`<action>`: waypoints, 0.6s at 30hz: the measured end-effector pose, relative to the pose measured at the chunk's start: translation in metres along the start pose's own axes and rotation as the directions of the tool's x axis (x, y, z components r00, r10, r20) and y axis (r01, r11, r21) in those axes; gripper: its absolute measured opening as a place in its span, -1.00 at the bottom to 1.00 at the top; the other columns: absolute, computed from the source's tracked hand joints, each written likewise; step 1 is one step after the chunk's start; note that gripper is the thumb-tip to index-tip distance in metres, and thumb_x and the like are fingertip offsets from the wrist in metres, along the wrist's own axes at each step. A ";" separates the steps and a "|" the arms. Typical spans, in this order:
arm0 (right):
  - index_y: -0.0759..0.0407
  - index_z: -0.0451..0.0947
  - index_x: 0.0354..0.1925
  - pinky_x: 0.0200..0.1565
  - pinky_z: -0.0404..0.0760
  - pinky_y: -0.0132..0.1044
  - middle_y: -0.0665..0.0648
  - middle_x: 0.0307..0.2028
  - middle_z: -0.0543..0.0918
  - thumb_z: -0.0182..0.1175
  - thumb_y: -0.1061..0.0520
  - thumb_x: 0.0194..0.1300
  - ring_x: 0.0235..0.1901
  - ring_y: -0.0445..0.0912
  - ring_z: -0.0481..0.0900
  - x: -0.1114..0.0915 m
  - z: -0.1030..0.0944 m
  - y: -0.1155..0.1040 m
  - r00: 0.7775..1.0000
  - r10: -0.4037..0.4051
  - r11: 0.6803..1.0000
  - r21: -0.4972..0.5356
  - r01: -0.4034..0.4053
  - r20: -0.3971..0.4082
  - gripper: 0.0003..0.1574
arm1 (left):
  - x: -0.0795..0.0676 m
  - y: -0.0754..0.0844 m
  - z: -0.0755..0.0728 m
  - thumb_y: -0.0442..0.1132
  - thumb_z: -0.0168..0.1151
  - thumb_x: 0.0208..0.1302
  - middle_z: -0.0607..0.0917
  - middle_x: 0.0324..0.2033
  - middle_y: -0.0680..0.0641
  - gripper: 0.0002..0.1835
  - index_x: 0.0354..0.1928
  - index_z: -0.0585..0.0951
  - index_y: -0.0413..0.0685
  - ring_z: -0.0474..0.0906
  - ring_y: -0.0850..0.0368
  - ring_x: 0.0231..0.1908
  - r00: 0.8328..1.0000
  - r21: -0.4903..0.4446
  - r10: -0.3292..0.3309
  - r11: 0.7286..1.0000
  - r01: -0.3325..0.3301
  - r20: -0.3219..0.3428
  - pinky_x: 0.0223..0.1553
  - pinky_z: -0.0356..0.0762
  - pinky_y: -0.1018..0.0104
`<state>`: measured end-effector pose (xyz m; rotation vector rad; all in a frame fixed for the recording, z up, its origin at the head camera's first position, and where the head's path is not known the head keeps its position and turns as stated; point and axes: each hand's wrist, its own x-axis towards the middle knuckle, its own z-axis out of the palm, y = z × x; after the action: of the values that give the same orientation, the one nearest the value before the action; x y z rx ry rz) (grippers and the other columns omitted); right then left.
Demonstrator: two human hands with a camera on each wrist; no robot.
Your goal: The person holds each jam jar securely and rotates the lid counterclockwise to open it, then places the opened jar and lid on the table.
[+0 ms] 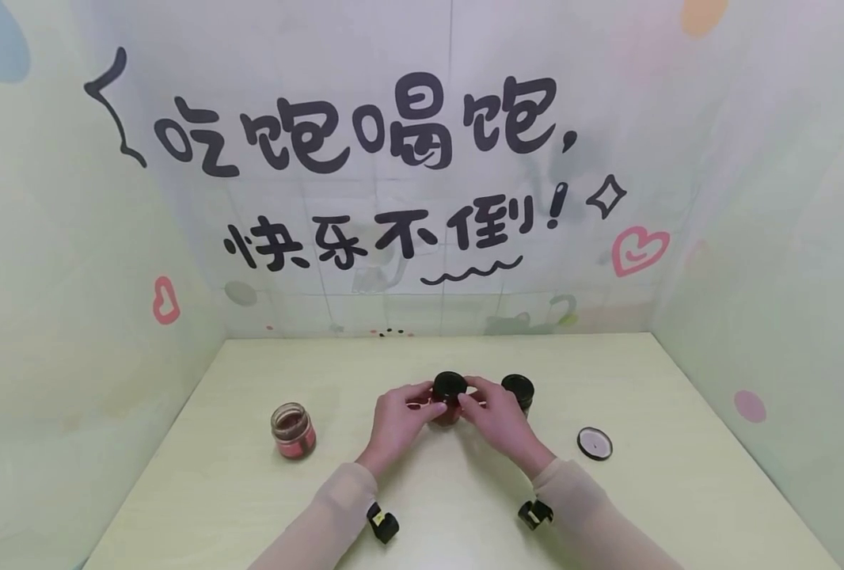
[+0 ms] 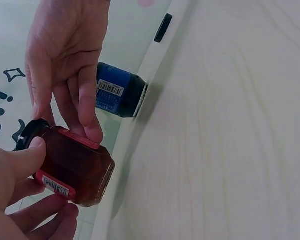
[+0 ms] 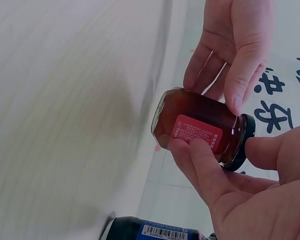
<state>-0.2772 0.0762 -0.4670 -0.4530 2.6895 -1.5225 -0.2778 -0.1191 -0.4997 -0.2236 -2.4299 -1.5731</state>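
The left hand [image 1: 398, 416] and right hand [image 1: 495, 416] grip between them a black-lidded jar [image 2: 72, 160] with a red label [image 3: 196, 132], a blue-labelled jar [image 2: 115, 90] close behind, a loose lid [image 1: 594, 443] rightward, an uncapped jar [image 1: 294, 434] leftward, wall lettering [image 1: 422, 131] "吃饱喝饱,快乐不倒!" beyond.

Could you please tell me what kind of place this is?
Perhaps a small booth for recording handwork, though I cannot be certain. Decorated walls enclose three sides of a pale table, and the person wears black wrist devices.
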 end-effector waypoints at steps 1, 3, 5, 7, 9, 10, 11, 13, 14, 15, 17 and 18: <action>0.22 0.47 0.31 -0.12 0.70 -0.16 0.16 -0.19 0.73 0.15 0.08 0.51 -0.20 -0.07 0.74 0.000 0.000 -0.001 1.000 -0.007 1.000 0.015 0.007 0.003 -0.51 | -0.001 0.001 -0.001 -0.14 0.54 0.13 0.77 -0.22 0.00 -0.54 0.09 0.73 -0.06 0.71 0.14 -0.18 1.000 -0.005 0.004 1.000 -0.004 -0.001 -0.09 0.66 0.25; 0.22 0.48 0.29 -0.16 0.70 -0.22 0.16 -0.21 0.72 0.14 0.10 0.52 -0.22 -0.07 0.74 -0.002 0.000 -0.002 1.000 -0.021 0.999 0.043 0.021 0.003 -0.54 | -0.002 0.004 -0.002 -0.13 0.54 0.14 0.75 -0.25 0.03 -0.54 0.10 0.72 -0.05 0.70 0.14 -0.16 1.000 -0.017 0.010 1.000 -0.010 -0.003 -0.06 0.65 0.19; 0.22 0.49 0.27 -0.18 0.71 -0.26 0.16 -0.23 0.71 0.13 0.10 0.52 -0.23 -0.06 0.75 -0.003 -0.001 -0.003 1.000 -0.030 0.997 0.071 0.030 0.004 -0.56 | -0.004 0.006 -0.004 -0.11 0.53 0.16 0.73 -0.26 0.04 -0.53 0.12 0.71 -0.04 0.70 0.13 -0.14 1.000 -0.031 0.015 0.999 -0.015 -0.004 -0.03 0.64 0.12; 0.23 0.50 0.26 -0.19 0.70 -0.30 0.16 -0.24 0.70 0.13 0.11 0.53 -0.23 -0.06 0.74 -0.004 -0.001 -0.004 0.999 -0.033 0.995 0.096 0.032 0.003 -0.57 | -0.006 0.009 -0.005 -0.08 0.52 0.16 0.71 -0.26 0.04 -0.52 0.13 0.71 -0.02 0.69 0.13 -0.13 1.000 -0.048 0.012 0.999 -0.012 -0.005 -0.01 0.63 0.08; 0.25 0.50 0.26 -0.19 0.70 -0.31 0.17 -0.25 0.70 0.12 0.12 0.53 -0.23 -0.06 0.74 -0.005 -0.001 -0.005 0.999 -0.037 0.993 0.116 0.036 0.004 -0.58 | -0.007 0.012 -0.007 -0.05 0.50 0.18 0.68 -0.25 0.03 -0.52 0.15 0.70 0.02 0.68 0.14 -0.11 1.000 -0.061 0.004 0.998 -0.004 0.001 0.01 0.62 0.06; 0.25 0.50 0.25 -0.19 0.70 -0.32 0.16 -0.25 0.70 0.12 0.12 0.53 -0.23 -0.06 0.74 -0.005 -0.001 -0.005 0.999 -0.038 0.992 0.122 0.037 0.004 -0.58 | -0.008 0.013 -0.007 -0.04 0.50 0.18 0.67 -0.25 0.03 -0.52 0.15 0.70 0.04 0.66 0.14 -0.11 1.000 -0.068 -0.002 0.998 0.002 0.003 0.01 0.62 0.08; 0.26 0.51 0.24 -0.19 0.70 -0.32 0.16 -0.25 0.70 0.12 0.12 0.53 -0.23 -0.06 0.74 -0.006 -0.001 -0.006 0.999 -0.040 0.990 0.132 0.039 0.004 -0.59 | -0.009 0.014 -0.008 -0.04 0.49 0.19 0.66 -0.25 0.03 -0.52 0.15 0.70 0.06 0.64 0.15 -0.11 1.000 -0.076 -0.010 0.997 0.010 0.007 0.01 0.62 0.12; 0.28 0.51 0.22 -0.19 0.70 -0.32 0.17 -0.25 0.70 0.11 0.13 0.53 -0.23 -0.06 0.74 -0.007 0.000 -0.007 0.999 -0.047 0.988 0.147 0.046 0.002 -0.60 | -0.010 0.015 -0.009 -0.04 0.48 0.20 0.64 -0.25 0.03 -0.53 0.16 0.69 0.10 0.60 0.16 -0.12 1.000 -0.092 -0.025 0.995 0.026 0.012 0.00 0.63 0.19; 0.29 0.51 0.22 -0.19 0.70 -0.32 0.18 -0.24 0.71 0.11 0.13 0.53 -0.23 -0.06 0.74 -0.008 0.000 -0.007 0.999 -0.050 0.987 0.154 0.050 0.000 -0.61 | -0.010 0.016 -0.009 -0.04 0.48 0.20 0.63 -0.25 0.04 -0.53 0.17 0.69 0.10 0.58 0.16 -0.13 1.000 -0.096 -0.026 0.995 0.028 0.013 -0.01 0.63 0.23; 0.29 0.52 0.21 -0.19 0.70 -0.32 0.18 -0.23 0.71 0.11 0.13 0.53 -0.22 -0.05 0.75 -0.009 0.000 -0.007 0.999 -0.050 0.985 0.164 0.050 -0.001 -0.61 | -0.011 0.016 -0.009 -0.05 0.49 0.20 0.62 -0.26 0.03 -0.53 0.17 0.69 0.11 0.56 0.15 -0.14 1.000 -0.101 -0.027 0.994 0.028 0.011 -0.02 0.64 0.26; 0.32 0.51 0.21 -0.19 0.70 -0.32 0.20 -0.23 0.72 0.11 0.13 0.53 -0.22 -0.03 0.75 -0.010 0.000 -0.008 0.999 -0.052 0.982 0.182 0.052 -0.004 -0.60 | -0.012 0.018 -0.010 -0.06 0.49 0.19 0.61 -0.25 0.00 -0.51 0.17 0.69 0.07 0.54 0.11 -0.14 1.000 -0.115 -0.019 0.993 0.020 0.008 -0.04 0.64 0.29; 0.33 0.50 0.21 -0.19 0.70 -0.32 0.21 -0.22 0.72 0.11 0.13 0.53 -0.21 -0.03 0.75 -0.010 0.000 -0.008 0.999 -0.052 0.980 0.191 0.052 -0.006 -0.59 | -0.013 0.018 -0.010 -0.06 0.50 0.18 0.60 -0.24 0.00 -0.51 0.17 0.68 0.06 0.54 0.10 -0.14 1.000 -0.119 -0.014 0.993 0.015 0.006 -0.04 0.64 0.30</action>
<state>-0.2653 0.0745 -0.4615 -0.5171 2.5170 -1.7727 -0.2597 -0.1206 -0.4834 -0.2322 -2.3488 -1.7278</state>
